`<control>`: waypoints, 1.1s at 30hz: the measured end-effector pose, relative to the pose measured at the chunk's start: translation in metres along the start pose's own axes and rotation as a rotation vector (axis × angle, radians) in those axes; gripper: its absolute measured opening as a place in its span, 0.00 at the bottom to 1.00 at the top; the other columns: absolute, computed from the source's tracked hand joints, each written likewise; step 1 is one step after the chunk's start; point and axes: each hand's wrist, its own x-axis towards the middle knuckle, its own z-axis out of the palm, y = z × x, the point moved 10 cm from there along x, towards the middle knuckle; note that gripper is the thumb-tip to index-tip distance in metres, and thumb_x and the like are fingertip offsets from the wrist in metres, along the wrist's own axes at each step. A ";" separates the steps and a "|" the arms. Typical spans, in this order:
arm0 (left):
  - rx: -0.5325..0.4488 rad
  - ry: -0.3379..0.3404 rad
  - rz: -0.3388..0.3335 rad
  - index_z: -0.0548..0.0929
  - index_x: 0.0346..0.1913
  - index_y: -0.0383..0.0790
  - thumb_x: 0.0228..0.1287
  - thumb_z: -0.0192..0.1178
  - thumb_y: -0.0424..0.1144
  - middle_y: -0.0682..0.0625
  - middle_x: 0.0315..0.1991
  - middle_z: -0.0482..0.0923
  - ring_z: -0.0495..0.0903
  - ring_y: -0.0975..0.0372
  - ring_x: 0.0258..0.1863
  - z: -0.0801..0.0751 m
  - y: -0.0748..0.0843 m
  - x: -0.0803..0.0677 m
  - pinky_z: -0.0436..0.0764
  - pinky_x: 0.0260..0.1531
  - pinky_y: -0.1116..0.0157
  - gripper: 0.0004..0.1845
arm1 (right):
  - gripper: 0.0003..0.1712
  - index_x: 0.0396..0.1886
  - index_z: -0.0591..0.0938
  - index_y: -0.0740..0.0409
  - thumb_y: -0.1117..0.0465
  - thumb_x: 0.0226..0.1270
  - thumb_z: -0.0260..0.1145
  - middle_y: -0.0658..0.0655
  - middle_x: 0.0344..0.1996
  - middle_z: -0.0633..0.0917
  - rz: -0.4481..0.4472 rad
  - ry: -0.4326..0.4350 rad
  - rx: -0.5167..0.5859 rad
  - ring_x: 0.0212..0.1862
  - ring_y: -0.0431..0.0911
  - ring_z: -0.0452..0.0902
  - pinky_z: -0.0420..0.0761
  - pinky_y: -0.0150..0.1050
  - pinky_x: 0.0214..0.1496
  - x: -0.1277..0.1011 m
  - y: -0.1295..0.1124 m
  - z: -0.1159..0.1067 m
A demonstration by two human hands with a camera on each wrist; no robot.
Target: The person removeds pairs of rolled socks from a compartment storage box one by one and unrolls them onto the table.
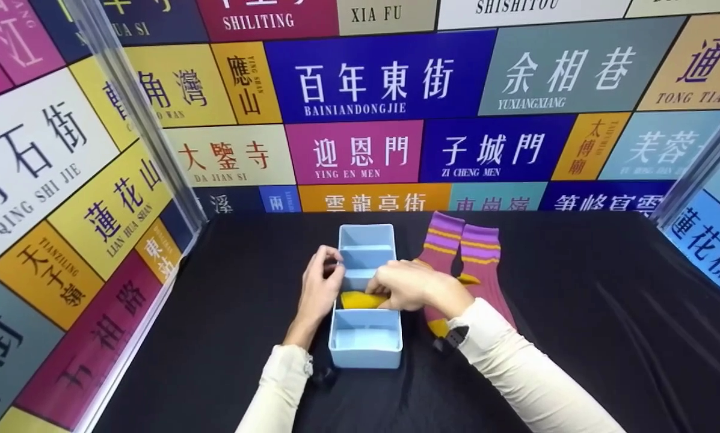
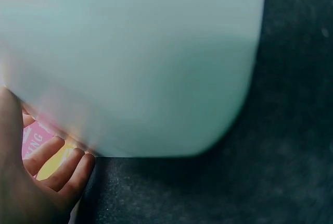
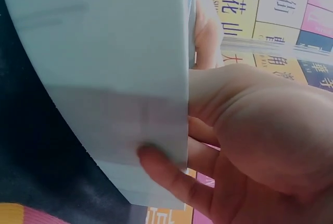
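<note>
A light blue divided box [image 1: 366, 356] stands on a black cloth, filling much of the left wrist view [image 2: 135, 62] and the right wrist view [image 3: 104, 52]. My left hand [image 1: 323, 279] grips its left wall, with the fingers [image 2: 60, 171] curled by the edge. My right hand [image 1: 405, 287] reaches over the right wall, fingers curled down on a yellow sock [image 1: 356, 299] in the third compartment. Its thumb [image 3: 166, 174] lies on the outer wall. A pair of purple striped socks [image 1: 474, 258] lies flat right of the box, partly under my right wrist.
The black cloth [image 1: 576, 313] covers the table. Walls of coloured street-sign panels [image 1: 53, 198] close in the left, back and right sides. A clear post [image 1: 137, 114] leans at the left corner and another [image 1: 696, 174] at the right.
</note>
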 end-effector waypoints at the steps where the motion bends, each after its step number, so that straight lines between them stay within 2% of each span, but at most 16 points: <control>1: 0.000 0.000 0.000 0.81 0.48 0.44 0.72 0.62 0.33 0.48 0.53 0.82 0.89 0.57 0.52 0.000 0.000 0.000 0.86 0.57 0.60 0.07 | 0.09 0.46 0.92 0.40 0.52 0.68 0.79 0.41 0.38 0.93 0.003 0.011 -0.001 0.44 0.39 0.88 0.87 0.43 0.47 -0.002 0.000 -0.001; 8: -0.004 -0.018 0.011 0.80 0.49 0.45 0.72 0.62 0.33 0.48 0.53 0.80 0.88 0.58 0.52 0.003 0.002 0.001 0.86 0.59 0.59 0.07 | 0.19 0.59 0.91 0.42 0.47 0.70 0.78 0.46 0.46 0.94 0.011 0.113 0.053 0.45 0.46 0.89 0.88 0.48 0.50 -0.015 -0.001 -0.019; 13: -0.001 -0.017 0.016 0.80 0.50 0.43 0.72 0.63 0.32 0.48 0.53 0.80 0.87 0.57 0.53 0.002 0.000 0.002 0.85 0.61 0.58 0.08 | 0.25 0.68 0.87 0.49 0.52 0.73 0.76 0.51 0.57 0.92 -0.025 0.193 0.139 0.51 0.49 0.88 0.88 0.50 0.58 -0.029 -0.005 -0.031; 15: -0.006 -0.018 0.019 0.80 0.50 0.43 0.71 0.63 0.32 0.48 0.53 0.80 0.88 0.57 0.53 0.001 -0.001 0.001 0.85 0.61 0.57 0.08 | 0.27 0.71 0.84 0.52 0.53 0.74 0.75 0.53 0.58 0.91 -0.056 0.226 0.153 0.51 0.49 0.87 0.87 0.48 0.58 -0.036 -0.008 -0.036; 18: -0.012 -0.020 0.020 0.80 0.50 0.44 0.72 0.62 0.33 0.47 0.53 0.80 0.88 0.56 0.53 0.001 -0.001 0.000 0.85 0.60 0.58 0.08 | 0.28 0.70 0.84 0.53 0.53 0.74 0.74 0.54 0.54 0.89 -0.082 0.292 0.145 0.46 0.48 0.84 0.86 0.44 0.52 -0.046 -0.011 -0.043; 20: -0.022 -0.020 0.016 0.80 0.49 0.44 0.72 0.62 0.33 0.47 0.52 0.80 0.88 0.57 0.53 0.000 -0.002 0.000 0.85 0.60 0.58 0.08 | 0.27 0.69 0.85 0.52 0.52 0.73 0.75 0.53 0.51 0.88 -0.078 0.331 0.145 0.43 0.46 0.81 0.84 0.42 0.47 -0.051 -0.011 -0.047; 23: -0.026 -0.014 0.006 0.80 0.49 0.44 0.72 0.62 0.32 0.48 0.52 0.80 0.89 0.58 0.53 0.000 -0.002 -0.001 0.85 0.59 0.59 0.07 | 0.29 0.68 0.85 0.51 0.52 0.69 0.76 0.52 0.50 0.87 -0.063 0.369 0.164 0.42 0.45 0.79 0.82 0.39 0.44 -0.058 -0.008 -0.051; 28: -0.020 -0.002 0.008 0.81 0.48 0.44 0.71 0.63 0.32 0.47 0.52 0.81 0.88 0.58 0.51 0.000 -0.002 -0.001 0.85 0.58 0.59 0.08 | 0.33 0.71 0.83 0.53 0.56 0.65 0.77 0.54 0.52 0.84 -0.065 0.407 0.219 0.46 0.45 0.77 0.82 0.39 0.47 -0.067 -0.001 -0.052; 33: -0.019 0.008 0.015 0.81 0.48 0.43 0.70 0.63 0.31 0.46 0.51 0.82 0.88 0.58 0.50 0.000 0.000 0.000 0.85 0.58 0.59 0.08 | 0.32 0.68 0.84 0.56 0.60 0.63 0.76 0.57 0.63 0.82 -0.087 0.483 0.268 0.55 0.48 0.80 0.86 0.40 0.52 -0.078 0.010 -0.055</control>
